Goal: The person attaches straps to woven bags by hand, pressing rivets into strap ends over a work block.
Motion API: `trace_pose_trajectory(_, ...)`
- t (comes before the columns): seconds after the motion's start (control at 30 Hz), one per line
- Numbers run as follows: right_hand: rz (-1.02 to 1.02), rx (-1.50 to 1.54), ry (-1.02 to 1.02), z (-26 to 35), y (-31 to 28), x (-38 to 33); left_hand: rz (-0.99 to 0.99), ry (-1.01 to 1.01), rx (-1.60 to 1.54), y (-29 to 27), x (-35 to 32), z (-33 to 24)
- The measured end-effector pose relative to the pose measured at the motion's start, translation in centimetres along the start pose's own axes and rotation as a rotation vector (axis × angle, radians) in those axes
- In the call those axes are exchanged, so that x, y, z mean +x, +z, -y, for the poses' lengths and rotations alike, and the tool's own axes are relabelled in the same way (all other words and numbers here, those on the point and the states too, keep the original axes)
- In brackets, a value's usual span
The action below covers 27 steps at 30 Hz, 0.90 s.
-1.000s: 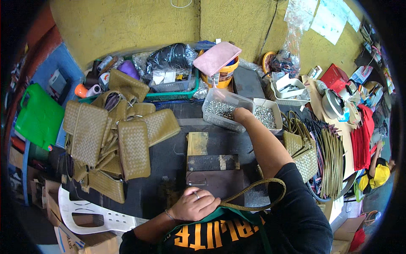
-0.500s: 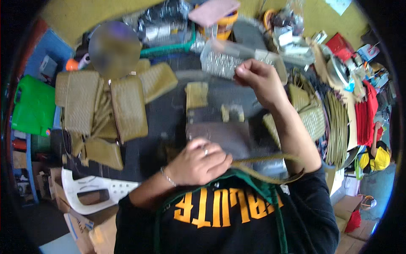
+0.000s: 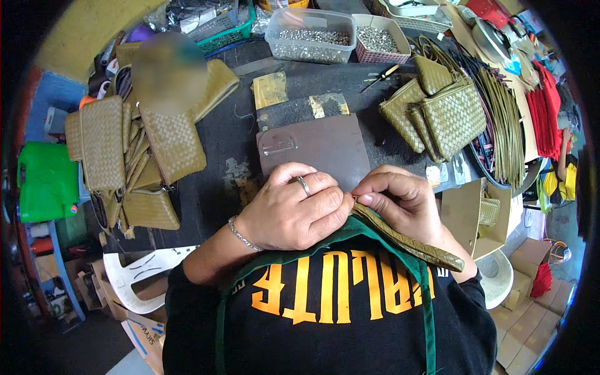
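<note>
Close to my chest, an olive woven pouch [image 3: 409, 244] is seen edge-on, its strip running down to the right under my right wrist. My left hand [image 3: 297, 209] is closed on the pouch's near end, fingers curled over it, a ring and a bracelet showing. Against that same end, my right hand [image 3: 403, 203] pinches thumb and forefinger together; what sits between them is too small to make out. Just beyond the hands lies a brown flat board [image 3: 319, 147] on the dark table.
Woven pouches are heaped at the left [image 3: 103, 144] and right [image 3: 450, 119]. A clear tub [image 3: 309, 53] and a smaller box [image 3: 378, 37] hold small shiny metal pieces. A yellow-handled tool [image 3: 390, 70] lies nearby. Olive strips [image 3: 503, 137] hang at the right, above an open carton [image 3: 459, 215].
My right hand has come down from above the table to meet my left hand at the pouch. The view has shifted, showing the brown board and the right pouches more clearly.
</note>
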State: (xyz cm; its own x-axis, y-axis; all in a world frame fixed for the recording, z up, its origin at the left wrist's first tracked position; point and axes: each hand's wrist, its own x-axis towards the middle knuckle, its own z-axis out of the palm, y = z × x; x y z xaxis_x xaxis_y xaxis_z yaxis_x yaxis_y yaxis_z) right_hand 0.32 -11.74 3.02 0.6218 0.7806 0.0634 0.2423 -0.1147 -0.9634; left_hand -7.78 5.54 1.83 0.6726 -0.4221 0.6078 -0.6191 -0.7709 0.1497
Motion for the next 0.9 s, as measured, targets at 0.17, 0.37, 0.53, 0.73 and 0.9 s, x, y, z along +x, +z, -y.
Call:
trace_pose_trajectory(0.17, -0.047, 0.017, -0.058, -0.1, 0.5, -0.8, 0.015, 0.021, -0.003, -0.4, -0.1, -0.2)
trace_pose_trajectory(0.37, 0.008, -0.035, -0.166, -0.2, 0.3, -0.6, -0.007, 0.001, -0.018, -0.4, -0.4, -0.2)
trace_pose_trajectory(0.53, 0.051, -0.033, -0.207, -0.5, -0.1, -0.5, -0.023, 0.007, -0.019, -0.2, -0.4, -0.2)
trace_pose_trajectory(0.73, 0.100, -0.073, -0.246, -0.7, -0.2, -0.4, -0.064, -0.055, -0.091, 0.3, -0.5, 0.1)
trace_pose_trajectory(0.9, -0.026, 0.099, -0.139, -2.1, 1.3, -0.6, -0.075, -0.188, -0.243, 1.5, -0.8, 0.5)
